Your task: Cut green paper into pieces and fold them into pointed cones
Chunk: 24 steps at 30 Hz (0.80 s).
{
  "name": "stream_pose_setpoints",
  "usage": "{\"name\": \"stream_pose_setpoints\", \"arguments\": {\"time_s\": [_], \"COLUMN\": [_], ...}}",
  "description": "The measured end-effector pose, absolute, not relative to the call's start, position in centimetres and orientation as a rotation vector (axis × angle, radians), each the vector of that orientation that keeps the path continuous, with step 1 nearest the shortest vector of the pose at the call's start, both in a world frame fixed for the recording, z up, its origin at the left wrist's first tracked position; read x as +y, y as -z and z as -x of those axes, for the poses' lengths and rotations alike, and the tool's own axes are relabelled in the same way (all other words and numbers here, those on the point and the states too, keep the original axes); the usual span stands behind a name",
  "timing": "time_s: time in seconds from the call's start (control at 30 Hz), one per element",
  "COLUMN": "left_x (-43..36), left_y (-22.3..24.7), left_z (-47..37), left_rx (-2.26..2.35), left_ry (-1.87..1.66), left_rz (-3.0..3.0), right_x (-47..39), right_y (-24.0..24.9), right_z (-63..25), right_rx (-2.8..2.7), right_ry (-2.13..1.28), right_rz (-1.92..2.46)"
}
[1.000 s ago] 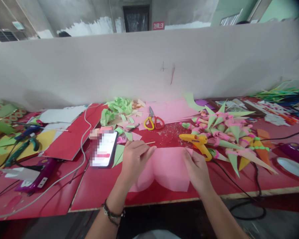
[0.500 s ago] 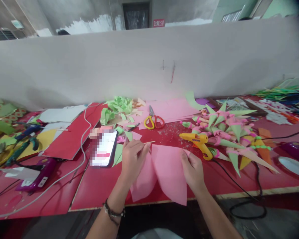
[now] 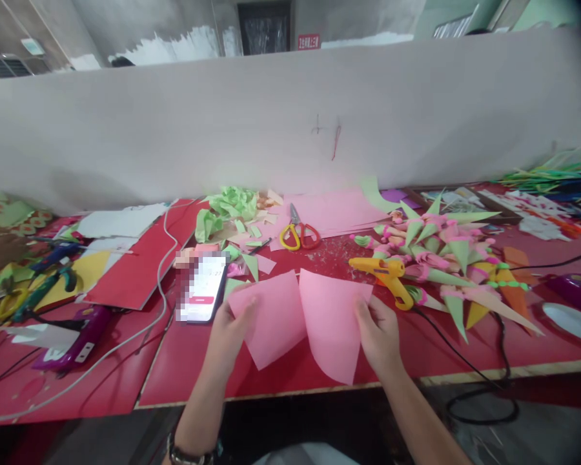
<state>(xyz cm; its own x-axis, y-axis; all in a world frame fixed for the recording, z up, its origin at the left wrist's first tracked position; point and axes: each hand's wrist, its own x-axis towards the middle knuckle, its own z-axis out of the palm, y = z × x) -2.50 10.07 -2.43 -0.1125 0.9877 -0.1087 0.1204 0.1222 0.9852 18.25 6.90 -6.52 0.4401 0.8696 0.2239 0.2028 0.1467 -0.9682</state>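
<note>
My left hand [image 3: 230, 332] pinches the outer edge of a pink sheet of paper [image 3: 277, 320], thumb on top. A second pink sheet half [image 3: 332, 323] is gripped at its outer edge by my right hand [image 3: 378, 329]. The two pink parts lie side by side above the table's front edge, with a gap that widens toward me. Whether they still join at the top I cannot tell. Beyond them rest scissors [image 3: 297, 234] with one yellow and one red handle. A yellow glue gun [image 3: 387, 276] lies right of my right hand.
A phone [image 3: 206, 287] lies left of my left hand. Paper cones [image 3: 430, 252] are heaped at the right, near a black cable [image 3: 506, 361]. Pink sheets [image 3: 339, 210] and green scraps [image 3: 232, 205] lie at the back, before a white partition [image 3: 252, 129]. A white cable [image 3: 162, 278] crosses the left side.
My left hand has moved left and down from the middle of the pink paper to its left edge. The left and right parts have spread apart and lie flatter.
</note>
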Motion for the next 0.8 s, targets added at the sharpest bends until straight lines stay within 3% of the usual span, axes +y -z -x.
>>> {"name": "stream_pose_setpoints", "arguments": {"time_s": [0.8], "left_x": [11.1], "left_y": [5.8], "left_z": [5.8], "left_rx": [1.930], "left_ry": [-1.264], "left_rz": [-1.537], "right_x": [6.0], "right_y": [8.6], "right_z": [-19.9], "right_rx": [-1.047], "right_ry": [-0.318], "right_rz": [1.694]}}
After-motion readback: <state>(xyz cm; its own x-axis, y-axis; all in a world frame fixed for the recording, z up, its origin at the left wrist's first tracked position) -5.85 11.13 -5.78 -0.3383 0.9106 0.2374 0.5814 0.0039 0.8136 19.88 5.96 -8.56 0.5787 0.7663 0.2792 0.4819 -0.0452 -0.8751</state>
